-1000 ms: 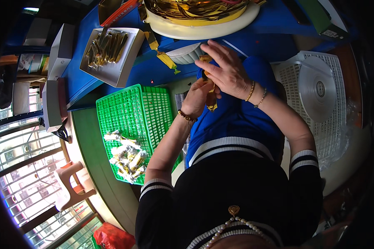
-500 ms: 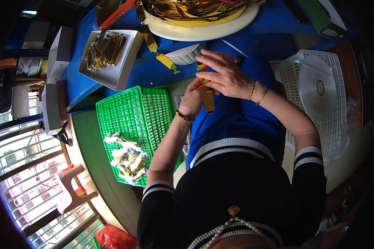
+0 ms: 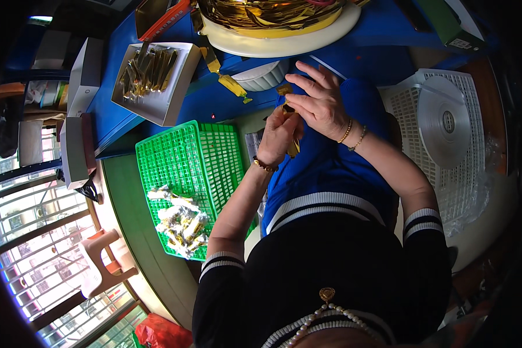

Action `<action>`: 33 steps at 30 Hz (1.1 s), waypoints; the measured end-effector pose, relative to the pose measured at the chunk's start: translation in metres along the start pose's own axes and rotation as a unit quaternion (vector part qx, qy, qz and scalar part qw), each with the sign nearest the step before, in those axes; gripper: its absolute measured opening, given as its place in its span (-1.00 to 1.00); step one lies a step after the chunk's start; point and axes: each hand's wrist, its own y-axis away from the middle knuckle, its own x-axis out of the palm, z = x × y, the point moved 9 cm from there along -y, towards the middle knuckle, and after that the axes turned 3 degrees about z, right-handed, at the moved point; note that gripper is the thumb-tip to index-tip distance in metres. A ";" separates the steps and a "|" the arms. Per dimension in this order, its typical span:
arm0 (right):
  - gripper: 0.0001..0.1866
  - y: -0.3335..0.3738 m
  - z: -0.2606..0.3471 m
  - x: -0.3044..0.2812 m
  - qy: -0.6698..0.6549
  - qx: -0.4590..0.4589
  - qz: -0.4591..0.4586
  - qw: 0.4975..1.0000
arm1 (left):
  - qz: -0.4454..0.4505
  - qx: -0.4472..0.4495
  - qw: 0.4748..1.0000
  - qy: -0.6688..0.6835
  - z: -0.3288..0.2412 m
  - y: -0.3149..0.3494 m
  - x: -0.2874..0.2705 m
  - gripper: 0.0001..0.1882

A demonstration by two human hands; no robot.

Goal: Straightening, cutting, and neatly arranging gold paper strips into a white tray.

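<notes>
Over my lap, my left hand (image 3: 277,138) is closed round a gold foil strip (image 3: 295,148). The strip's lower end sticks out below the fist, and a short folded end shows above the fingers. My right hand (image 3: 325,110) pinches the strip near its upper end between thumb and forefinger, while its other fingers point up and apart. Just beyond the hands, another gold foil piece (image 3: 233,86) with a greenish tip hangs at the edge of the blue table (image 3: 200,95). The middle of the held strip is hidden by my fingers.
A white box (image 3: 182,87) of gold strips sits on the table, left of a white round tray (image 3: 261,46) heaped with gold foil. Below left, a green basket (image 3: 217,168) holds silvery-gold bundles. At right, a clear reel (image 3: 445,119) lies on a white basket (image 3: 475,139).
My left hand has shifted slightly right and turned, so the strip's lower end now looks narrower. My right hand has moved a little right, its upper fingers lifted higher and more spread.
</notes>
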 end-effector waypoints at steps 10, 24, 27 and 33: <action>-0.90 0.014 0.009 0.004 -0.024 -0.006 -0.006 1.000 | -0.036 0.031 0.997 0.052 0.013 -0.017 -0.024 -0.81; -0.95 0.000 -0.003 0.025 -0.214 0.059 0.130 0.966 | 0.016 0.016 1.000 0.011 0.002 0.000 -0.022 -0.67; -0.93 0.002 0.003 0.023 -0.176 0.013 0.101 0.979 | 0.038 0.013 0.998 0.058 0.007 0.000 -0.023 -0.66; -0.93 0.009 -0.004 0.031 -0.122 0.054 0.162 0.978 | 0.048 -0.001 0.999 -0.011 0.000 0.004 -0.017 -0.74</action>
